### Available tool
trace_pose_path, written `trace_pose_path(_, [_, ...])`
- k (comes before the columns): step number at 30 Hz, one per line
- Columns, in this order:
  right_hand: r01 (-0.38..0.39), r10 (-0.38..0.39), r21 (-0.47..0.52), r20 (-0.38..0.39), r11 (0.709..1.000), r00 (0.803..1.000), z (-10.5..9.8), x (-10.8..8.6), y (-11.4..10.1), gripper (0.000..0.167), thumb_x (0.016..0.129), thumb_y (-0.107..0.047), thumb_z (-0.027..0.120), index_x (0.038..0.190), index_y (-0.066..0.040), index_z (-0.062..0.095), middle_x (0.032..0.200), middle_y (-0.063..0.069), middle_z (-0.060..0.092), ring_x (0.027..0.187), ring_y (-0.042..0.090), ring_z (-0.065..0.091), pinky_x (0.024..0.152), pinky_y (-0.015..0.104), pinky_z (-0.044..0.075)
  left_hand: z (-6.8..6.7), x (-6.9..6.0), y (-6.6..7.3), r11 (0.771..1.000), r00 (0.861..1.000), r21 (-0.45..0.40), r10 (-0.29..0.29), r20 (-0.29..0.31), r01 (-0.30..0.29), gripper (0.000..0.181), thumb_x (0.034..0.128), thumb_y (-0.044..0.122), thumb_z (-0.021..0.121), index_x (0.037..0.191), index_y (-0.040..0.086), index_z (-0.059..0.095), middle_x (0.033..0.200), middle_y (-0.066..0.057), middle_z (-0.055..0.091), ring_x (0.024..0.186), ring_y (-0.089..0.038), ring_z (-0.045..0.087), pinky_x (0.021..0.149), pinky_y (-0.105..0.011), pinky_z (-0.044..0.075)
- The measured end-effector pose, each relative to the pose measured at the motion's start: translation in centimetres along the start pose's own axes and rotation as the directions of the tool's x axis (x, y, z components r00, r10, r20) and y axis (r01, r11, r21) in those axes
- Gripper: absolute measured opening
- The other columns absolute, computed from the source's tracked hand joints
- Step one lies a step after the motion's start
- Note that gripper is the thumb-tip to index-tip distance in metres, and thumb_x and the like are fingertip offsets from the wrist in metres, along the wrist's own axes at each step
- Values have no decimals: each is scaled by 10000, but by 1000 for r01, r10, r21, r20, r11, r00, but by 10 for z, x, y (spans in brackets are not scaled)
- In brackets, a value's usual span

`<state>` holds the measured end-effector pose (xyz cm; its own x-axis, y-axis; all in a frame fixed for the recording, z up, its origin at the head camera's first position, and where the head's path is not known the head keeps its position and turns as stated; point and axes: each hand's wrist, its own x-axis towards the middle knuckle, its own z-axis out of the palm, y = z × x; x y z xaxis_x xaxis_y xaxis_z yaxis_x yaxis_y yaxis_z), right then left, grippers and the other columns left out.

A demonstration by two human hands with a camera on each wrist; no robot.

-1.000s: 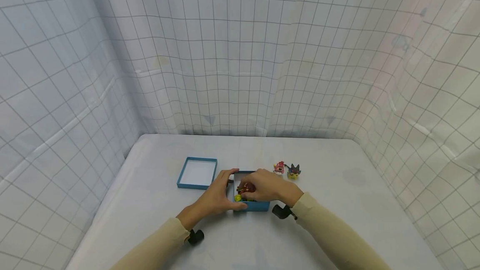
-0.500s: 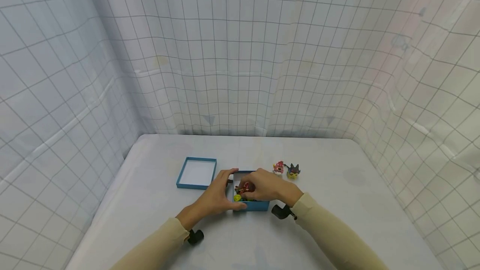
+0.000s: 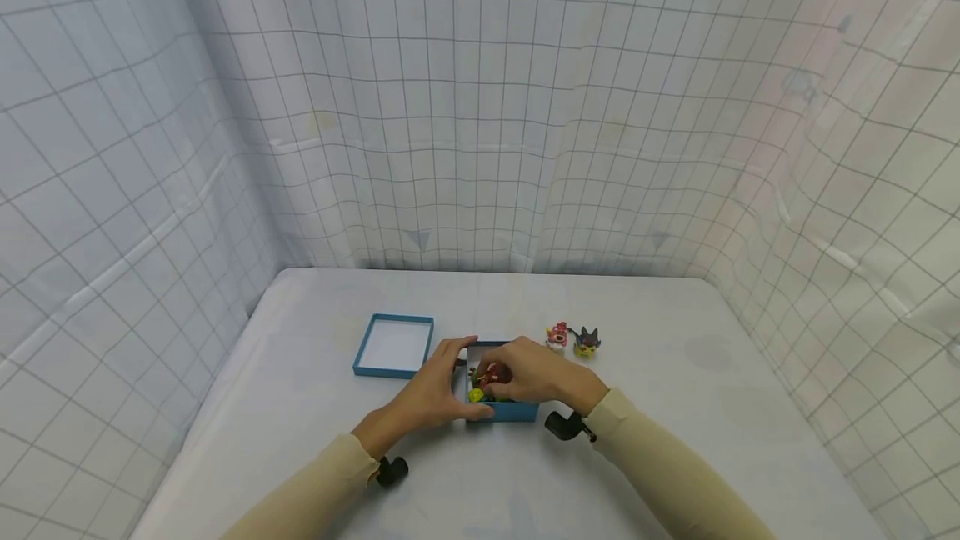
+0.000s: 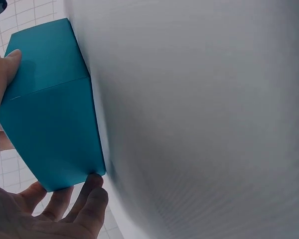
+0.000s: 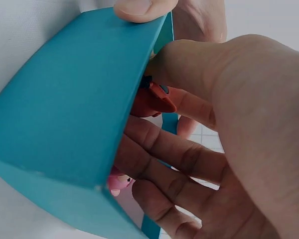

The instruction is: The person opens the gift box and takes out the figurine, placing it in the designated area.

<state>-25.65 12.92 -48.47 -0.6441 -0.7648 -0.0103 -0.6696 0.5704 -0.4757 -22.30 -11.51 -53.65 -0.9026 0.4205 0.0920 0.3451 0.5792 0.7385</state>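
Observation:
A blue box (image 3: 514, 412) with a white inside stands uncovered on the table. My left hand (image 3: 429, 395) grips its left side, thumb on the near wall and fingers reaching round to the far wall. Inside the box is my right hand (image 3: 531, 371), with its thumb and forefinger pinching a dark red toy figure (image 5: 152, 103). Below the fingers, a pink figure (image 5: 118, 182) shows in the right wrist view. A yellow piece (image 3: 476, 395) lies in the box's near left corner. The right hand hides much of the contents.
A shallow blue-rimmed lid (image 3: 393, 347), inside up, lies left of the box. Beyond the box to the right stand a pink-and-red figurine (image 3: 557, 337) and a dark-eared yellow figurine (image 3: 587, 343). Gridded white curtains (image 3: 495, 107) enclose the table at the back and sides.
The red figure has shifted slightly within the box under my right fingers. My left hand keeps its hold on the box, and the lid and outside figurines stay in place.

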Motion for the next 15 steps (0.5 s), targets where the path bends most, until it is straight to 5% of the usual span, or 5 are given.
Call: trace_pose_path(15, [23,-23,18,-40,1000,999,-1,-3,1,176,1108,-248,832,1265,-172,855,1061,-37,865,861,-54,716,809,178,613,-6,4,6,997,998,71,3,59,-7,1237,894,522,1016,1819,71,329,1744,-218,450,1519,-393,584,1255,-653,534])
